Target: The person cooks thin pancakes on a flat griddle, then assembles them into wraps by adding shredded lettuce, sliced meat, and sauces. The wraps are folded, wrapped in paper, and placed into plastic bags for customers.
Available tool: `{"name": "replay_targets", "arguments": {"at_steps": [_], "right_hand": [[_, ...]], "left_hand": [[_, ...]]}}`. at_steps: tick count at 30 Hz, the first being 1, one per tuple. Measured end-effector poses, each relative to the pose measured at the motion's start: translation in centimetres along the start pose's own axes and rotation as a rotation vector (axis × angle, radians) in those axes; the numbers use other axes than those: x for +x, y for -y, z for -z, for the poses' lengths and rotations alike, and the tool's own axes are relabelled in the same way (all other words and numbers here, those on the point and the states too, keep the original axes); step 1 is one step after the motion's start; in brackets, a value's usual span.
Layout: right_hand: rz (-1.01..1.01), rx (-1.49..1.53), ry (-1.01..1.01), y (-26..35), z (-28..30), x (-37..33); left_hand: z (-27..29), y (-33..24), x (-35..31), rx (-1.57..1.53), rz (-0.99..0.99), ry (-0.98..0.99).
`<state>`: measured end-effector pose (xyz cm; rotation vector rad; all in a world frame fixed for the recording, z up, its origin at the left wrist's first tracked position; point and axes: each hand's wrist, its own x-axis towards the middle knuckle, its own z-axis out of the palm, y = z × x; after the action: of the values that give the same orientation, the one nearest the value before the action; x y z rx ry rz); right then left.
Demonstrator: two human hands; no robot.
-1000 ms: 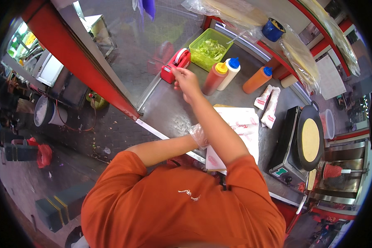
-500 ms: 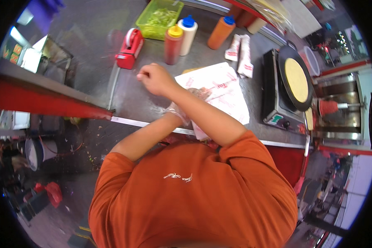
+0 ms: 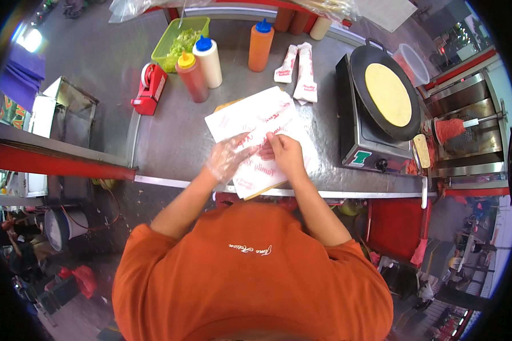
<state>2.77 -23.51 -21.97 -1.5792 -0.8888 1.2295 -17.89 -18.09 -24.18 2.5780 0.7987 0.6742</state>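
My left hand (image 3: 226,159), in a clear plastic glove, lies with fingers stretched out on white wrapping paper (image 3: 239,116) printed in red. Close by on the right, my bare right hand (image 3: 289,154) has its thumb and fingers pinched together just above the paper. What they hold, if anything, is too small to make out. The paper forms a stack of sheets near the counter's front edge, with a brown edge showing beneath. Beyond it to the left stands a red tape dispenser (image 3: 149,90).
Behind are a sauce bottle (image 3: 192,79), a white bottle (image 3: 209,63), an orange bottle (image 3: 260,48) and a green lettuce tub (image 3: 165,42). Two paper-wrapped rolls (image 3: 305,71) lie further right. A flatbread (image 3: 388,94) sits on a black pan (image 3: 359,74) over a burner (image 3: 375,156).
My right hand has come back from beside the tape dispenser, across my left forearm, to the paper. My arms are no longer crossed, and the view has shifted.
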Motion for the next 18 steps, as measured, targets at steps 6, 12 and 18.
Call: {"name": "replay_targets", "arguments": {"at_steps": [6, 12, 18], "right_hand": [[0.320, 0.227, 0.090, 0.7, 0.4, -1.7], [0.655, -0.220, 0.514, 2.3, 2.3, 1.9], [0.928, -0.309, 0.154, 5.8, 6.1, -1.6]], "left_hand": [[-1.1, -8.0, -0.6, -0.512, 0.318, -0.332], [3.7, -5.3, 4.2, -0.446, 0.006, -0.330], [3.9, -4.3, 7.3, -0.491, -0.075, -0.057]]}}
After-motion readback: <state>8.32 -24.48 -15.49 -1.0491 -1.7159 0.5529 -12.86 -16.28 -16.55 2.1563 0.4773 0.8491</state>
